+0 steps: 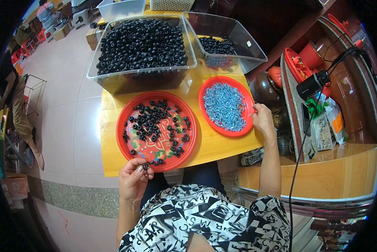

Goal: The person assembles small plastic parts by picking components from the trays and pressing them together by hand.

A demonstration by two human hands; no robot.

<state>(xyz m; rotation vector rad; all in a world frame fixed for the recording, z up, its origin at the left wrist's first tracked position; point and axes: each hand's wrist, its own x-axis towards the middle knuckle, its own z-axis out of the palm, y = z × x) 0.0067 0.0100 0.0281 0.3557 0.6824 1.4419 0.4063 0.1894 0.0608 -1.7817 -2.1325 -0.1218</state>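
Observation:
My left hand [132, 179] is closed in a pinch on a small round black cap [145, 166], held at the near rim of a red plate [122, 143]. Many more such hollow black caps lie scattered over that patterned plate. On the right, a smaller red plate [205, 121] carries a heap of tiny clear-blue beads [224, 106]. My right hand [264, 121] is at this plate's right rim with its thumb and fingers drawn together. Whatever is between those fingertips is too small to make out.
A clear plastic bin [112, 76] heaped with black caps stands behind the plates on the yellow table [205, 147]. Beside it, a second clear bin [251, 56] holds fewer. A cable [296, 168] hangs along the right side, near a cluttered shelf [295, 117]. Other people sit at far left.

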